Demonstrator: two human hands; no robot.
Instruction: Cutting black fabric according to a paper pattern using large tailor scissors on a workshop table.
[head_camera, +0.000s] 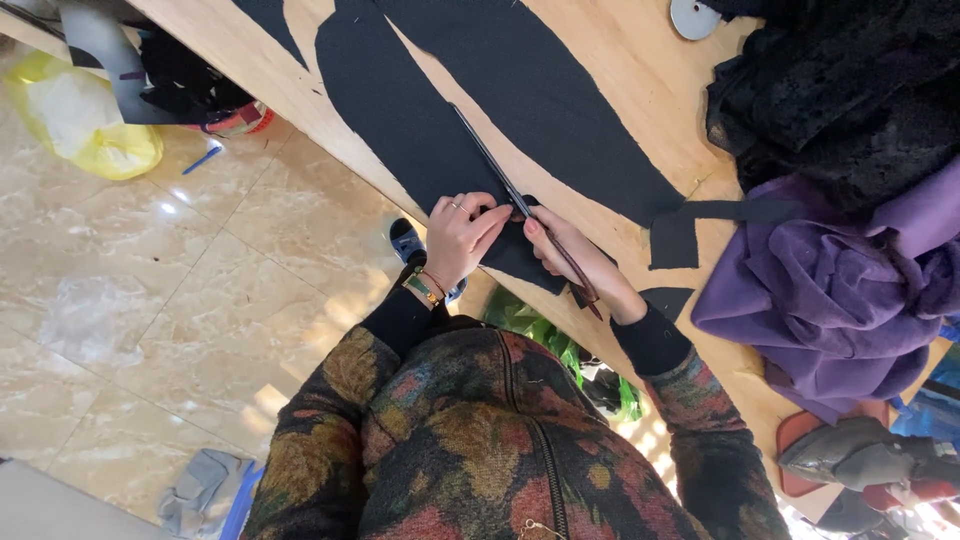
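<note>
The left hand lies flat on the black cloth, fingers open. Beside it on the cloth, the right hand is closed around big scissors.

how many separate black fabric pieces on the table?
5 visible: long black fabric strip under both hands, wide black fabric panel beside it, black corner piece at top, L-shaped black scrap, small black scrap near the edge. More may be hidden.

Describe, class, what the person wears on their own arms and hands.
Both arms have dark knit sleeves patterned with orange, red and green blotches, ending in black cuffs. The left hand has a finger ring and a wrist bracelet; the right hand shows no jewellery.
</note>
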